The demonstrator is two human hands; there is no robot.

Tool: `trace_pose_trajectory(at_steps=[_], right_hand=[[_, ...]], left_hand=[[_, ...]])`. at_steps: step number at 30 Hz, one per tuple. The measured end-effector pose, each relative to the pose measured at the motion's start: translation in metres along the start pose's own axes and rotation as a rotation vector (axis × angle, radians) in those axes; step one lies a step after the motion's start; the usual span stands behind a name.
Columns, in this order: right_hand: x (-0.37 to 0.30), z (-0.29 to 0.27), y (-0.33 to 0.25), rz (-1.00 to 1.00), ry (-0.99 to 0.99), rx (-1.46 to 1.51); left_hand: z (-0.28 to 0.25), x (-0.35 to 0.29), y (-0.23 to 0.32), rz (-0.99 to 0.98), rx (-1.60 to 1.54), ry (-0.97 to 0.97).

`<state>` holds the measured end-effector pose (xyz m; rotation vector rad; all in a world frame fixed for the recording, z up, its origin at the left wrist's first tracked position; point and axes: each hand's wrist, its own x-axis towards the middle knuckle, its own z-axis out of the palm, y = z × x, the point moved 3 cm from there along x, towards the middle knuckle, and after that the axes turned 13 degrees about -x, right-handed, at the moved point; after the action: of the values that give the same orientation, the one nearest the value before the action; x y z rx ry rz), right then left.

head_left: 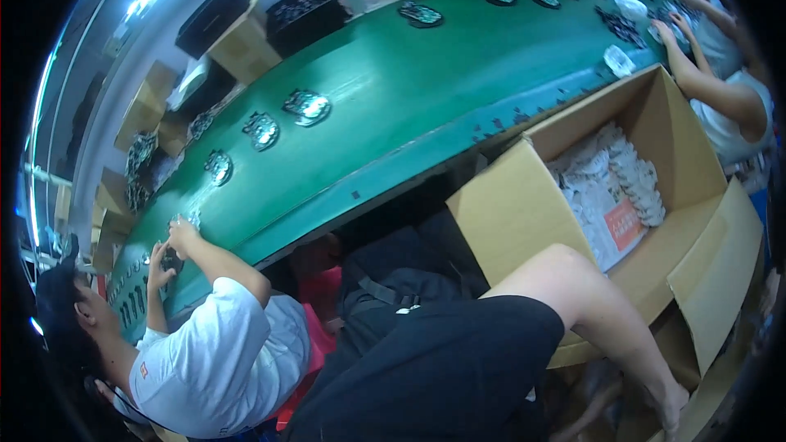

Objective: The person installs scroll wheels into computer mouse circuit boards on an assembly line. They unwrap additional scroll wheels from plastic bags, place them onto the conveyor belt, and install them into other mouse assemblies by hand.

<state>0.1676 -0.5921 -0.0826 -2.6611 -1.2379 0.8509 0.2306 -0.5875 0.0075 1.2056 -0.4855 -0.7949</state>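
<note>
Neither of my hands shows in the head view. A bent bare leg [602, 299] in black shorts [442, 352] fills the lower middle. Beside the knee stands an open cardboard box [508, 205], with white plastic-wrapped pieces [602, 172] and a red-and-white printed bag or sheet [626, 225] inside. Past the box runs a long green conveyor belt [385, 106]. Dark, shiny, rounded parts lie spaced along it, among them one [307, 106] near the middle and one [420, 14] at the far edge.
At left, a co-worker [221, 360] in a white shirt handles small parts on the belt. Another person's hands [667, 33] work among parts at far right. Cartons [246, 45] and a black bin [307, 16] line the far side. A red stool [319, 303] stands beneath the belt's near edge.
</note>
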Motion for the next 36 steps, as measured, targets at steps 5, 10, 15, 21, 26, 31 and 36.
trace_pose_trajectory(at_steps=[5,10,15,21,26,31,36], right_hand=[[-0.021,0.014,-0.056,0.012,0.098,0.268],[-0.054,-0.002,-0.171,-0.100,0.098,0.479],[-0.058,-0.043,-0.154,-0.246,0.021,0.516],[-0.013,-0.035,-0.163,-0.143,0.041,0.623],[0.048,-0.068,-0.217,-0.314,-0.006,0.435],[0.110,-0.130,-0.290,-0.657,0.066,0.069],[0.203,-0.198,-0.378,-0.821,0.007,-0.395]], left_hand=[[0.037,-0.048,-0.013,-0.138,0.006,-0.037],[-0.062,-0.012,-0.156,0.159,0.695,0.138],[-0.067,-0.183,-0.006,0.079,0.604,-0.038],[-0.136,-0.329,0.005,0.018,0.274,0.107],[-0.151,-0.453,0.009,-0.151,0.123,0.318],[-0.155,-0.542,0.018,-0.193,0.275,0.332],[-0.140,-0.614,0.000,-0.288,0.459,0.376]])
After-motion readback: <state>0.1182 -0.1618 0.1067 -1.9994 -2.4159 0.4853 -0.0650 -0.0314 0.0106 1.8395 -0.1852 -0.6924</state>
